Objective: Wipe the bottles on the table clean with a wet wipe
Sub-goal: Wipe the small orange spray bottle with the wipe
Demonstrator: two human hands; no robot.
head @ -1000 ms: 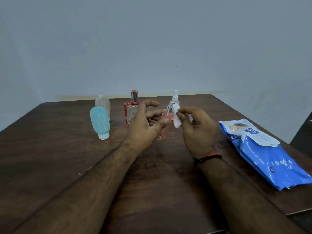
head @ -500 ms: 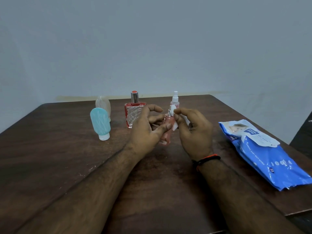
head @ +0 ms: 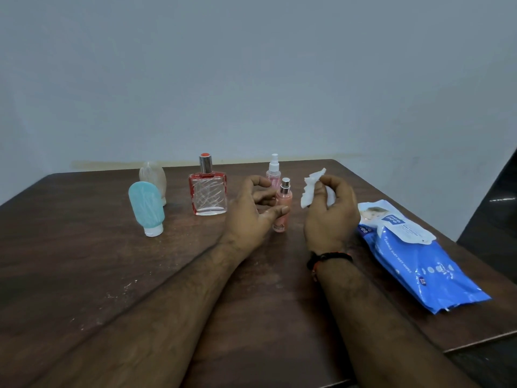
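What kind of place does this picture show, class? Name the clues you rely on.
Probably a plain indoor room, perhaps at home. Clues: a dark wooden table against a bare pale wall, a few small toiletry bottles such as the red-edged glass bottle, and a blue pack of baby wipes.

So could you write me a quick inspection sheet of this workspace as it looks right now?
Surface: dark wooden table, scuffed.
Job's things: small pink spray bottle upright, held by left hand; white wet wipe pinched in right hand, apart from the bottle. Second pink spray bottle, red-edged glass bottle, teal tube on its cap and pale tube stand behind.
Clutter: blue wipes pack at right.
Grippers: none, bare hands only.
Cables: nothing seen.
Surroundings: plain pale wall.
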